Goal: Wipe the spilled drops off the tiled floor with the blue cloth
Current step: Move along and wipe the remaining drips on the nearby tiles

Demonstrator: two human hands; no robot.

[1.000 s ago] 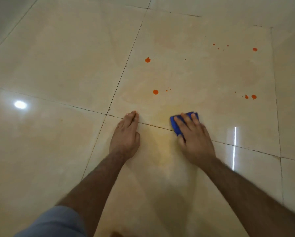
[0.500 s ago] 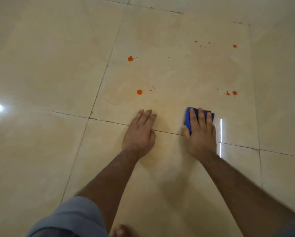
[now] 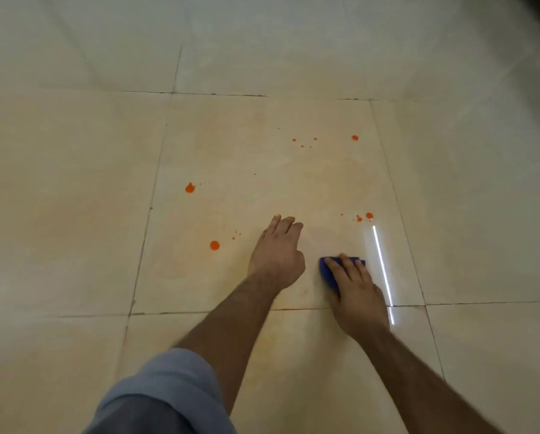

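My right hand (image 3: pixel 354 292) presses the folded blue cloth (image 3: pixel 329 270) flat on the glossy beige tiled floor (image 3: pixel 74 214); only the cloth's far and left edges show past my fingers. My left hand (image 3: pixel 276 255) rests palm down beside it, fingers together, holding nothing. Orange drops lie on the same tile: one round drop (image 3: pixel 214 245) left of my left hand, a larger one (image 3: pixel 190 188) farther back, a small cluster (image 3: pixel 364 217) just beyond the cloth, and a scatter with one bigger dot (image 3: pixel 354 138) at the tile's far side.
Dark grout lines (image 3: pixel 199 313) cross under my forearms and run up the left and right of the spotted tile. A bright strip of reflected light (image 3: pixel 383 270) lies right of the cloth. My grey-clad knee (image 3: pixel 162 396) fills the bottom left.
Both hands have moved forward across the grout line onto the spotted tile. The cloth under my right hand now sits closer to the small cluster of drops. The view has tilted up.
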